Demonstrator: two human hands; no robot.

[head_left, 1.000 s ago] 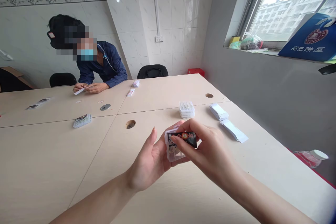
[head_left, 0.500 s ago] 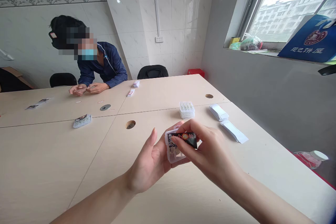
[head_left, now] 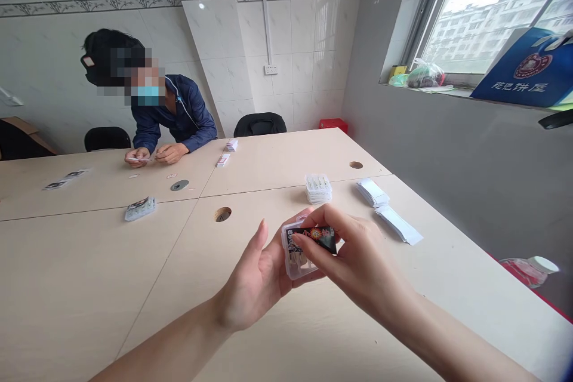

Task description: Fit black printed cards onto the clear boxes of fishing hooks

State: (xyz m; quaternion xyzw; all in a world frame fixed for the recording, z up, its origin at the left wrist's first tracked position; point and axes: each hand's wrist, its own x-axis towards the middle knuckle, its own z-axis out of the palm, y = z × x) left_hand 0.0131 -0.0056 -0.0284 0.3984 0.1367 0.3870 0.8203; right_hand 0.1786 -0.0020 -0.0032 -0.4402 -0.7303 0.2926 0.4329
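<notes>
A small clear plastic box rests across the fingers of my left hand, whose thumb stands up apart from it. Pale small pieces show inside the box, too small to name. My right hand grips a black printed card between thumb and fingers, over the top of the box. One corner of the card sticks up off the box. The right fingers hide part of both. Beyond my hands stands a stack of similar clear boxes.
White paper stacks lie to the right. More filled boxes sit at left, near a round table hole. Across the table a person in dark blue handles a small piece. A bottle is beyond the right edge.
My hands, the box and the card are almost unmoved. Across the table, the other person's hands have shifted slightly, and a small pale piece now shows in them.
</notes>
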